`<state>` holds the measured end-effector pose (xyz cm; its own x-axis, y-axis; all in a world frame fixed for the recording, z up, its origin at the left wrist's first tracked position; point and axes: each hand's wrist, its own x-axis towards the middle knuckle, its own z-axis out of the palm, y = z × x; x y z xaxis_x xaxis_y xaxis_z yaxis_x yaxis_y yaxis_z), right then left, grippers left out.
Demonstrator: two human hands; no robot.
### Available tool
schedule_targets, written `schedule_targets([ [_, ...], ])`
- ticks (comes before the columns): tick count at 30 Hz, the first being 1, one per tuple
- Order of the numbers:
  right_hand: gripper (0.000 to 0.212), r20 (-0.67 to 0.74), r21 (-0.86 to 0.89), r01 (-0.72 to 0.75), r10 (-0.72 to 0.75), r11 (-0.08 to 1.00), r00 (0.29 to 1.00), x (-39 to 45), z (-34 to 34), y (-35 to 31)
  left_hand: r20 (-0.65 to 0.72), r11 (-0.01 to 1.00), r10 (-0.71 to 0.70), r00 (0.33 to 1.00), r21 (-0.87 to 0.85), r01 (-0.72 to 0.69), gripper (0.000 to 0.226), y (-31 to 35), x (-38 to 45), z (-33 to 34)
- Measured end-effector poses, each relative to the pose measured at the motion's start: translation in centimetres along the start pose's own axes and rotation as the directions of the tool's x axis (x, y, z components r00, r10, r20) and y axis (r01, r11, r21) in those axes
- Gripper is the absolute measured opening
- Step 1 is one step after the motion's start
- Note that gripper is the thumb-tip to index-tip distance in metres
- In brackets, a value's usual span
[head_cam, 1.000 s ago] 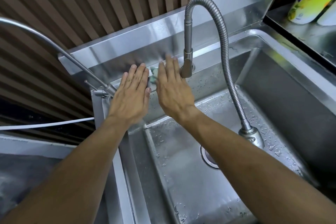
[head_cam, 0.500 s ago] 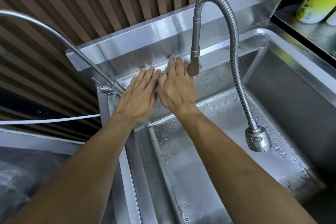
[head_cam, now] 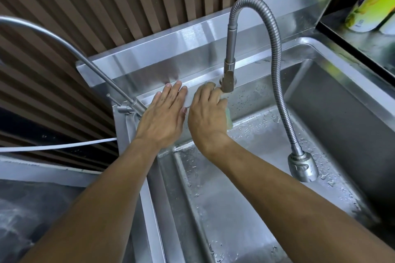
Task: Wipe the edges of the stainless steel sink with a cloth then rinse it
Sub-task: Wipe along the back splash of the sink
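The right hand (head_cam: 206, 117) curls its fingers over a pale green cloth (head_cam: 228, 118) (mostly hidden, seemingly spongy) on the wet brushed stainless steel sink (head_cam: 245, 198) rim. The left hand (head_cam: 163, 117) presses flat, fingers straight, beside it.

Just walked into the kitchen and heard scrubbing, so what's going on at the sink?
A person is wiping the back edge of the stainless steel sink. The right hand presses a green cloth against the rim, right beside the base of the flexible faucet. The left hand lies flat on the rim next to it. The basin is beaded with droplets, but no water is running from the spray head.
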<state>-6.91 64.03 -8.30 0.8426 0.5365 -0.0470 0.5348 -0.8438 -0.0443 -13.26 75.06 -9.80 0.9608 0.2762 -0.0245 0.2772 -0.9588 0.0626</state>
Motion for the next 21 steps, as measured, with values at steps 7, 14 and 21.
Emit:
schedule_targets([
  [7, 0.065, -0.153, 0.107, 0.147, -0.129, 0.983, 0.980, -4.4, -0.2, 2.5, -0.014, 1.000, -0.016, 1.000, 0.004, 0.017, 0.068, 0.3, 0.0, 0.2],
  [14, 0.059, -0.020, 0.045, 0.059, -0.058, 0.997, 0.998, 1.1, 0.5, 1.1, -0.027, 1.000, -0.001, 1.000, 0.003, 0.001, 0.065, 0.3, 0.1, 0.4],
  [21, 0.063, -0.178, 0.604, 0.204, -0.119, 0.771, 0.977, -8.6, -3.8, 10.3, -0.048, 0.996, 0.059, 0.997, 0.064, -0.056, 0.069, 0.4, 0.4, -0.1],
])
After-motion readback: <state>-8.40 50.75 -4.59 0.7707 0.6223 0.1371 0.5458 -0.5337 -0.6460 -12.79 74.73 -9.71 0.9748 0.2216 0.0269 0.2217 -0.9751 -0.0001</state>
